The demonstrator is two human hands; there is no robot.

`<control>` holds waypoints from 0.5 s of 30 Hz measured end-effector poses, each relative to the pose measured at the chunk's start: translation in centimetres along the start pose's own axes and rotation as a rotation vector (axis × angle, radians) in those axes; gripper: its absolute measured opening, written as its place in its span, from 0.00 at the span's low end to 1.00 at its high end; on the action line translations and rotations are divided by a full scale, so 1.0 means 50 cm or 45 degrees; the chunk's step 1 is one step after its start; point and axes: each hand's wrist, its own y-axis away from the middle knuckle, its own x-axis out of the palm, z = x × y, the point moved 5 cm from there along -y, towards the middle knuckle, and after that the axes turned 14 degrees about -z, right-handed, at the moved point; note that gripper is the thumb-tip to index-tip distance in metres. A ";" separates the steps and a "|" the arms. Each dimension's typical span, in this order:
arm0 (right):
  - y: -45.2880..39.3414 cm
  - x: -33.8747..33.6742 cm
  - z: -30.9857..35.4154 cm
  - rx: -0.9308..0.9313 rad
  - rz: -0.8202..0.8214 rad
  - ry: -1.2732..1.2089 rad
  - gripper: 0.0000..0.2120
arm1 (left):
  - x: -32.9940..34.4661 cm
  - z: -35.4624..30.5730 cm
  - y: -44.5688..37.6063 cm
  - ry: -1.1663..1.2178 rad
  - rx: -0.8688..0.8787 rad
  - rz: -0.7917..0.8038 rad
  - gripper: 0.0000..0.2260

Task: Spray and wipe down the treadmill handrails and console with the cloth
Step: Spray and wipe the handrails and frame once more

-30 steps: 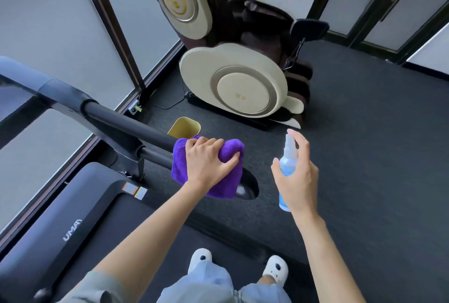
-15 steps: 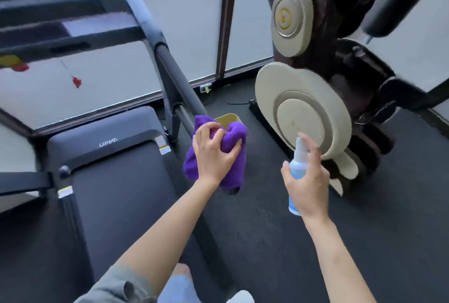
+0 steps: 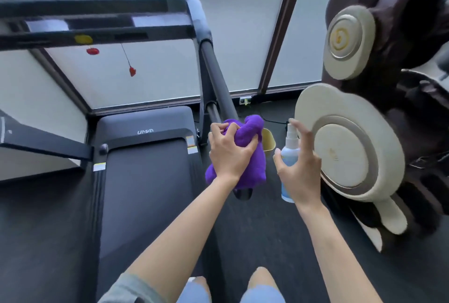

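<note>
- The left hand grips a bunched purple cloth and presses it round the near end of the right handrail, close to the rail's end cap, which shows just below the cloth.
- The right hand holds a small spray bottle upright just beside the cloth, fingers wrapped round the body and one fingertip raised over the nozzle.
- Judged from this, the wiping is at the tail of the right handrail; whether that rail's upper stretch has been covered cannot be read from its surface, since no wet streaks show.
- The console and its cross bar look untouched, and the left handrail is well apart from both hands, so most of the task appears to remain.
- The console's top is cut off by the frame edge and its face is blurred; the controls cannot be made out.
- The cloth hides the part of the rail under it, and the hand covers much of the bottle, so the liquid level is unclear.
- A yellow bin sits half hidden behind the cloth; a massage chair stands to the right.
</note>
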 end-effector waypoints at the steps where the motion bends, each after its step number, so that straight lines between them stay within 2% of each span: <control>1: -0.006 0.006 -0.001 -0.041 0.014 -0.032 0.30 | 0.002 -0.001 0.000 -0.005 0.015 -0.015 0.15; 5: -0.043 0.037 -0.045 -0.202 0.026 -0.200 0.29 | 0.013 0.014 -0.004 -0.005 0.025 -0.055 0.15; 10: -0.076 0.073 -0.106 -0.554 0.097 -0.354 0.30 | 0.017 0.018 -0.008 -0.044 0.051 -0.074 0.13; 15: -0.081 0.041 -0.141 -0.554 0.243 -0.471 0.30 | 0.001 0.018 0.044 -0.049 -0.136 -0.238 0.14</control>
